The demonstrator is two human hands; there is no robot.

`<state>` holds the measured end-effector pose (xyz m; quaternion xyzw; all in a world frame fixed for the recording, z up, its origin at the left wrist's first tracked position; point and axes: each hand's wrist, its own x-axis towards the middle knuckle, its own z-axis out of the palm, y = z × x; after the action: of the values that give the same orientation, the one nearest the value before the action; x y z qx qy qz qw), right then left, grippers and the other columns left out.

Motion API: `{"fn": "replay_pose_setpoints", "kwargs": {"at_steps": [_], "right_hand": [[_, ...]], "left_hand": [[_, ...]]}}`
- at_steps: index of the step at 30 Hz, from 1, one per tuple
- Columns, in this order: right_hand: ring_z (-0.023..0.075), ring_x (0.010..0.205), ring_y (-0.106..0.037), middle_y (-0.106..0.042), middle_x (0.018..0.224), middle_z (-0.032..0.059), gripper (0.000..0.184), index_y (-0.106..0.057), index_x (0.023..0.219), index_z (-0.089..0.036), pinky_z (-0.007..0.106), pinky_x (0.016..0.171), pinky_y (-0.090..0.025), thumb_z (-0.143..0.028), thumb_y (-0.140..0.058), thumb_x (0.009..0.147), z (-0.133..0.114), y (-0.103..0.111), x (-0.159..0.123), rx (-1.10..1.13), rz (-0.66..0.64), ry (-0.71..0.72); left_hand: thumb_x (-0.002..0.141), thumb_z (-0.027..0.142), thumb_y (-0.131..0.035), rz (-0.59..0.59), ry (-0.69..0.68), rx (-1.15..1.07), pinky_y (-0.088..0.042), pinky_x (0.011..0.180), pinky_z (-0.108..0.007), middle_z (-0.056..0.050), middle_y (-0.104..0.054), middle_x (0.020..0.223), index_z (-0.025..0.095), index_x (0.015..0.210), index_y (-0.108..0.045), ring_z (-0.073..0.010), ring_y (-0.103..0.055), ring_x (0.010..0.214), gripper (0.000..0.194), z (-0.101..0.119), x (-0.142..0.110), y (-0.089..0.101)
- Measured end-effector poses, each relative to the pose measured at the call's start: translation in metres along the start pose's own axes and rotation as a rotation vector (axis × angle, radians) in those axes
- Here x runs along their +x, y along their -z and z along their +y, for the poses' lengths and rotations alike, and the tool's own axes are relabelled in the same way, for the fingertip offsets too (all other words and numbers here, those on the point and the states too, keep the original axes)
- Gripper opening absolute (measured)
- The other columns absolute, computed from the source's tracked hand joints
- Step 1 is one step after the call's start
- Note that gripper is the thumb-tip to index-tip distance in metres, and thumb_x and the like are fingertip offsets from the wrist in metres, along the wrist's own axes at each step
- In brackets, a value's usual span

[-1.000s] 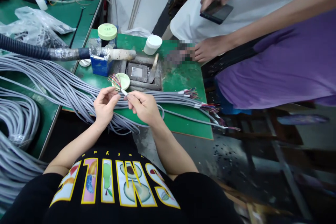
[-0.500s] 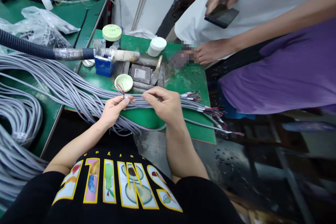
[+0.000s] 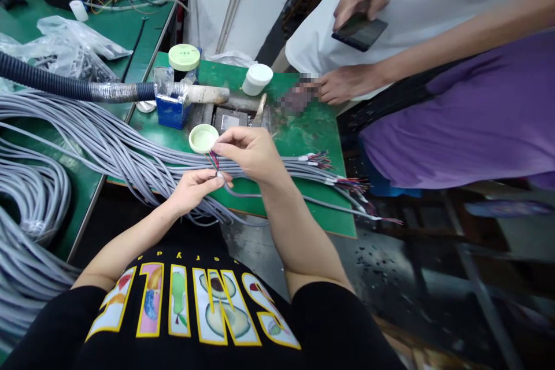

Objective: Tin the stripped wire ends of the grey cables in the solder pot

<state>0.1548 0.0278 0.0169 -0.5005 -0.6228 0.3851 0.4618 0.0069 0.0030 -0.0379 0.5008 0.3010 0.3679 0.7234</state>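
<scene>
My left hand pinches the end of a grey cable between thumb and fingers, where the sheath stops. Thin coloured wires fan up out of that end. With thumb and fingertips closed, my right hand grips the tips of these wires just above. Right behind the fingertips lies a shallow pale green lid. Beneath both hands runs a thick bundle of grey cables, its stripped ends spread at the right.
A square metal pot with a brush-like tool sits behind my hands. Around it stand a white jar, a green-lidded jar and a hose on a blue block. At the right another person holds a phone.
My right hand has moved left and closed on the wire tips. My left hand has shifted slightly right and nearer to me with the cable end; the wires now stand gathered.
</scene>
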Motion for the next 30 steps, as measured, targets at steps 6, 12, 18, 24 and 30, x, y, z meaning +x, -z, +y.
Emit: {"fn": "replay_pose_setpoints", "kwargs": {"at_steps": [6,12,18,24,30], "right_hand": [[0.0130,0.056,-0.054,-0.063,0.060,-0.0004,0.021,-0.065,0.065,-0.018,0.027,0.055,-0.044,-0.035,-0.065,0.078,0.014,0.024,0.011,-0.233,0.074,0.127],[0.0196,0.088,-0.066,-0.073,0.097,0.0076,0.024,-0.068,0.108,-0.022,0.035,0.079,-0.052,-0.027,-0.052,0.091,0.029,0.051,-0.004,-0.632,-0.212,0.576],[0.0177,0.115,-0.058,-0.064,0.124,0.0013,0.039,-0.057,0.124,-0.040,0.037,0.095,-0.049,-0.021,-0.059,0.090,0.013,0.025,-0.030,-0.805,-0.176,0.949],[0.0162,0.114,-0.059,-0.069,0.118,-0.0002,0.030,-0.062,0.114,-0.034,0.038,0.097,-0.048,-0.017,-0.056,0.090,0.011,0.011,-0.030,-0.750,-0.024,1.074],[0.0248,0.102,-0.064,-0.072,0.102,0.0071,0.035,-0.070,0.101,-0.028,0.043,0.091,-0.049,-0.046,-0.040,0.096,0.015,0.026,-0.010,-0.588,0.204,0.521]], "left_hand": [[0.060,0.051,-0.082,0.067,0.067,-0.129,-0.045,0.060,-0.023,-0.007,-0.075,0.071,0.014,0.075,-0.076,-0.0109,-0.059,0.060,0.041,-0.003,0.000,0.006],[0.053,0.043,-0.088,0.048,0.169,-0.450,-0.052,0.054,-0.019,-0.002,-0.071,0.062,0.014,0.074,-0.074,-0.0093,-0.062,0.052,0.038,0.017,0.003,0.023],[0.068,0.030,-0.081,-0.073,0.191,-0.582,-0.053,0.050,-0.016,0.000,-0.067,0.059,0.012,0.069,-0.068,-0.0078,-0.062,0.049,0.023,0.032,0.005,0.017],[0.078,0.028,-0.072,-0.017,0.180,-0.526,-0.053,0.051,-0.015,0.000,-0.066,0.062,0.011,0.071,-0.065,-0.0072,-0.062,0.051,0.020,0.037,0.004,0.010],[0.072,0.046,-0.075,0.284,-0.135,-0.031,-0.055,0.061,-0.023,-0.004,-0.073,0.074,0.015,0.089,-0.072,-0.0135,-0.068,0.066,0.036,0.028,0.003,0.029]]}}
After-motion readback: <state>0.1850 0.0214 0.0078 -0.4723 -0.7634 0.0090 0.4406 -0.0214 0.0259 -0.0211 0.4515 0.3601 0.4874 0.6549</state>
